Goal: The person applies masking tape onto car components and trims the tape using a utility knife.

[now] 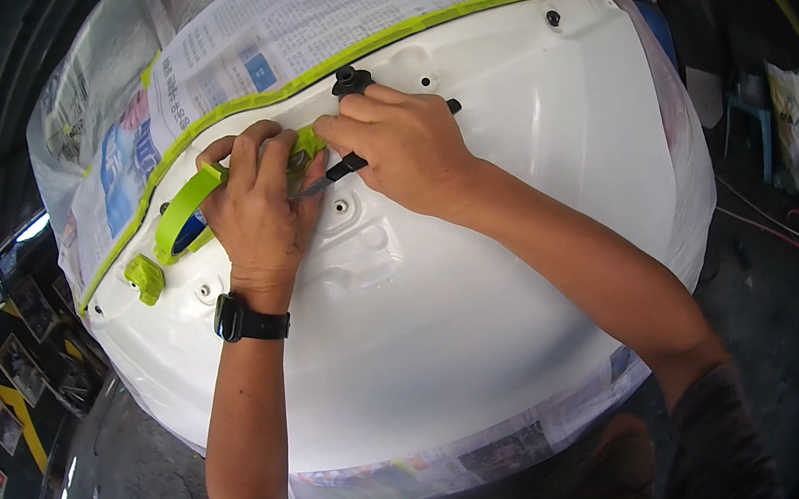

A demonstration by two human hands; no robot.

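A white car body panel (pixel 483 269) lies in front of me, edged with lime-green masking tape (pixel 411 31) and newspaper. My left hand (pixel 258 208) presses a bit of green tape (pixel 307 144) onto the panel and carries a roll of the same green tape (pixel 183 212) around its fingers. A black watch sits on that wrist. My right hand (pixel 406 143) holds a small knife with a black handle (pixel 348 165); its blade points toward the tape under my left fingers. Both hands touch at the taped spot.
Newspaper (pixel 289 22) and clear plastic sheet (pixel 87 99) cover the far side of the panel. A black plug (pixel 350 80) stands just beyond my right hand. A green taped lump (pixel 145 278) sits at the panel's left edge. Grey workshop floor (pixel 117 478) lies below; clutter stands at right.
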